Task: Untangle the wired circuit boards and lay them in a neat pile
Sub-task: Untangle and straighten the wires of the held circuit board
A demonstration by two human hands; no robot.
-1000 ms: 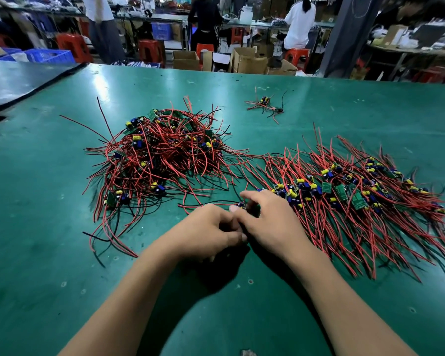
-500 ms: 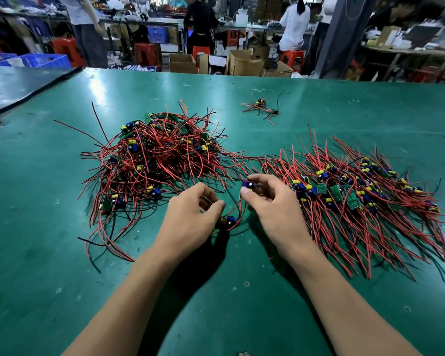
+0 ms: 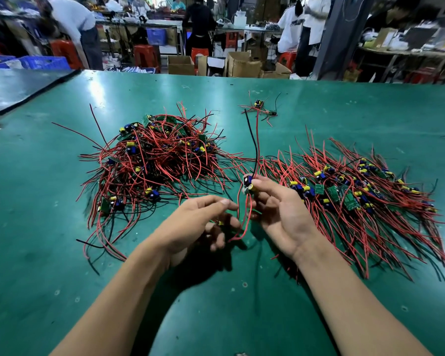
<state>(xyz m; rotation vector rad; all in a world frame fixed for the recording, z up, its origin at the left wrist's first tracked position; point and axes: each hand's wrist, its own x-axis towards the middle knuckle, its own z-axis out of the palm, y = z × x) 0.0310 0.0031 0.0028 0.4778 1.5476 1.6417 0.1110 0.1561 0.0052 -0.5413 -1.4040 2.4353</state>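
pinching a board at its fingertips, the right hand is holding it up over the table; the left hand is curling loosely beside it, grip impossible to tell; a tangle is lying left, the pile right.

Electronics workshop: green worktable, cardboard boxes, standing workers.

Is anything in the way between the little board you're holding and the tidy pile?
Nothing visible is. The right hand pinches the board above the table, and the tidy pile lies just to its right. The board's red wires dangle by the left hand; whether they're snagged there is unclear.
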